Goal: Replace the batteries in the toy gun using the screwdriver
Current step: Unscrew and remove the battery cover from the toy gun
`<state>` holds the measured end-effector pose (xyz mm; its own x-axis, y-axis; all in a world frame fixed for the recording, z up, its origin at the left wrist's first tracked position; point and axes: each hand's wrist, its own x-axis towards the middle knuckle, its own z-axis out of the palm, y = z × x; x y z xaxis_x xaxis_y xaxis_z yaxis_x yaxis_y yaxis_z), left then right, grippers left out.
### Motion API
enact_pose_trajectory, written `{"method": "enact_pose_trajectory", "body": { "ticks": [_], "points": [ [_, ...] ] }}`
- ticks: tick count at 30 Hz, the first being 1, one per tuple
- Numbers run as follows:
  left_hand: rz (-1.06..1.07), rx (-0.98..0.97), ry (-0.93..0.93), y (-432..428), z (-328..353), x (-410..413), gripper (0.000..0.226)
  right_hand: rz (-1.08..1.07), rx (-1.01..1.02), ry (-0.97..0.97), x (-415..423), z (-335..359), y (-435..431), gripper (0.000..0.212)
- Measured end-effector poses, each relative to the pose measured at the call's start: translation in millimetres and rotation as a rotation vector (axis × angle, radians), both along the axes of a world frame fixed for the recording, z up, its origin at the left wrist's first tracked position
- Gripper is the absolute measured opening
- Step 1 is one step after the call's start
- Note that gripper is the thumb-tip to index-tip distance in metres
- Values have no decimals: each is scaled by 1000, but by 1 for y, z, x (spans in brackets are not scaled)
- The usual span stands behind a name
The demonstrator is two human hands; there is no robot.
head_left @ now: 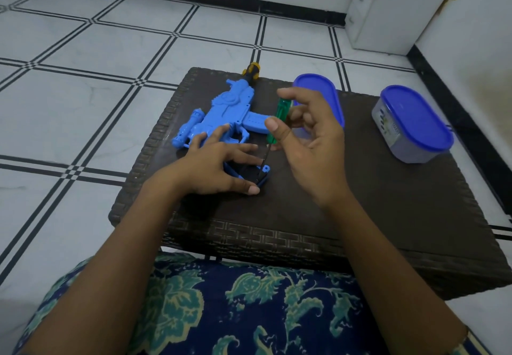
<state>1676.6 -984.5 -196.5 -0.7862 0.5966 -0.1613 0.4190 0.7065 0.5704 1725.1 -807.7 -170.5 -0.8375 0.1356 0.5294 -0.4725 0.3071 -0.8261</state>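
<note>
A blue toy gun (pixel 221 113) with a yellow and black muzzle lies on a low dark wicker table (pixel 360 216). My left hand (pixel 213 166) rests spread over the gun's lower part, fingers straight, thumb tip beside a blue edge (pixel 264 178) of a piece hidden under the palm. My right hand (pixel 307 144) pinches the green handle of a screwdriver (pixel 277 122) between thumb and fingers. The screwdriver stands nearly upright, its dark shaft running down to that blue piece by my left thumb.
Two blue-lidded plastic containers stand on the table: one (pixel 318 91) behind my right hand, one (pixel 412 124) at the right edge. White tiled floor surrounds the table. My lap in blue floral cloth (pixel 249 307) is at the table's near edge.
</note>
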Motion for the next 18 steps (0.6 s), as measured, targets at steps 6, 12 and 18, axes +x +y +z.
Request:
{"method": "enact_pose_trajectory", "body": {
  "ticks": [6,12,18],
  "points": [
    [-6,-7,-4,0,0,0,56,51,41,-9,1,0,4,32],
    [-4,-6,2,1,-1,1,55,37,-86,4,5,4,0,29],
    [2,7,0,0,-2,1,56,67,-126,-9,6,9,2,38]
  ]
}}
